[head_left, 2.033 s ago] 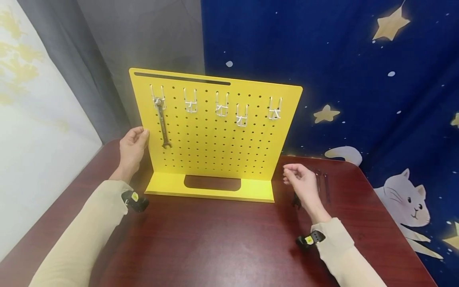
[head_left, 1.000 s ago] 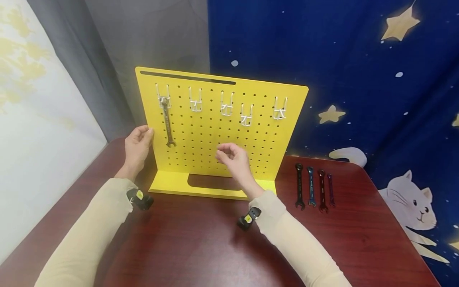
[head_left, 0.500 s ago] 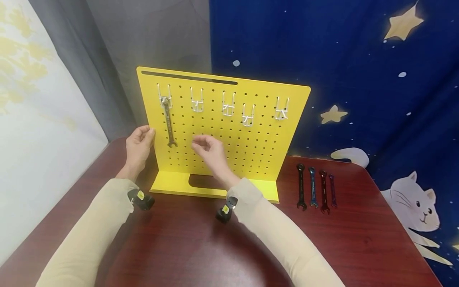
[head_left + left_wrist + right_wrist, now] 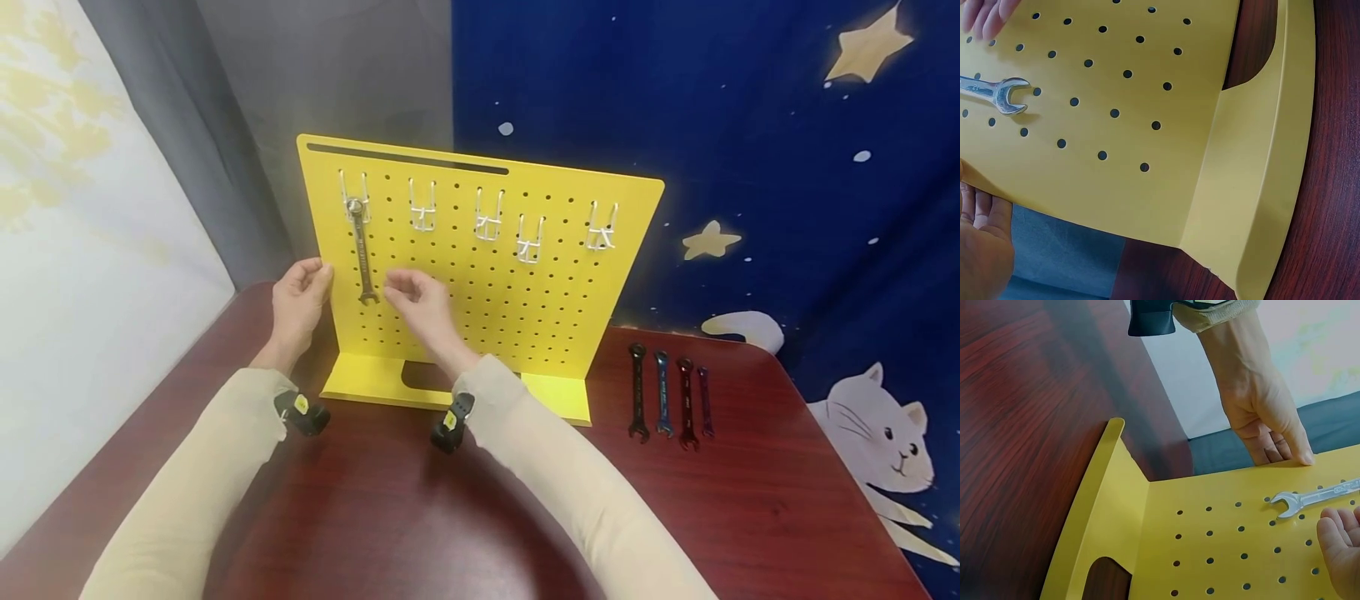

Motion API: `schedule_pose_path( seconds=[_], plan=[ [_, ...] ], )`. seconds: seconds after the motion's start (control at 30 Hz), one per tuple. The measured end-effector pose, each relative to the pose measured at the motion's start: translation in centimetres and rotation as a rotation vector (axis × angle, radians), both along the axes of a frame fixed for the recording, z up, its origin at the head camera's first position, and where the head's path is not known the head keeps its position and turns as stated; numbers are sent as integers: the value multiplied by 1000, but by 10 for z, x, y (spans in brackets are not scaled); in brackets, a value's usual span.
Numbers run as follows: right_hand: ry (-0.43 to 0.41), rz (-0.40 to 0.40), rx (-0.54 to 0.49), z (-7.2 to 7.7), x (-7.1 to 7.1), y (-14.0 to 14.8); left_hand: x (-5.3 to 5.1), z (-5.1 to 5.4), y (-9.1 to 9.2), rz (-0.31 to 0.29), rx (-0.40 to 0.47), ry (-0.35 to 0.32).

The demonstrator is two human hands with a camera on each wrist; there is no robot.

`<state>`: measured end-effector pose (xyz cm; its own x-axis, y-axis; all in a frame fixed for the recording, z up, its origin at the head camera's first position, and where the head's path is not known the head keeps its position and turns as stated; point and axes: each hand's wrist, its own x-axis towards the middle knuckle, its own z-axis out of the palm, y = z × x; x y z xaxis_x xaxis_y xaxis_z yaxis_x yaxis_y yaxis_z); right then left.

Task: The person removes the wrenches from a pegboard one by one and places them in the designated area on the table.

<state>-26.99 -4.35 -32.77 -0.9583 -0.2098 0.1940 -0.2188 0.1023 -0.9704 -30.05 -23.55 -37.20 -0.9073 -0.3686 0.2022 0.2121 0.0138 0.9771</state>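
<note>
A yellow pegboard (image 4: 525, 333) stands upright on the table. My left hand (image 4: 296, 308) pinches its left edge, thumb on the front and fingers behind, as the right wrist view shows. From the leftmost white wire hook (image 4: 342, 196) hangs a silver combination wrench (image 4: 363, 258), ring end up. Its open end (image 4: 1011, 95) points down near the board's face. Just right of that lower end is my right hand (image 4: 423, 307), fingers loosely bent and holding nothing. A small gap separates it from the wrench (image 4: 1297, 501) in the right wrist view.
Several more white hooks (image 4: 487, 218) sit across the board's upper part. On the dark red table (image 4: 750, 483), right of the board, lie a black wrench (image 4: 638, 396), a blue wrench (image 4: 663, 396), a dark red wrench (image 4: 687, 404) and a small purple wrench (image 4: 706, 402).
My right hand has moved left from beside the loose wrenches, across the board's front, to near the hanging wrench. My left hand stays at the board's edge. The head view has shifted slightly.
</note>
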Motion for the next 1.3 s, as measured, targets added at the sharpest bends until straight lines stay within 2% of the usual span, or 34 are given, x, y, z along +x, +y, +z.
schedule_pose_path(
  seconds=[0.07,0.3,0.43,0.8,1.07,1.2,1.3],
  plan=[
    [-4,6,2,0,-1,-3,0,1,0,-5,17,0],
    [-1,26,-5,0,-7,-10,1,1,0,3,-43,-24],
    [-12,33,-20,0,-9,-13,0,1,0,5,-16,-18],
    [-35,33,-81,-4,-13,-20,1,2,2,-2,-19,-9],
    [-54,32,-117,-5,-13,-27,3,1,1,-3,-50,-26],
    [-53,17,-145,-5,-14,-30,2,1,1,-8,-37,-11],
    [-45,4,-145,-5,-14,-33,1,0,0,-16,12,10]
  ],
)
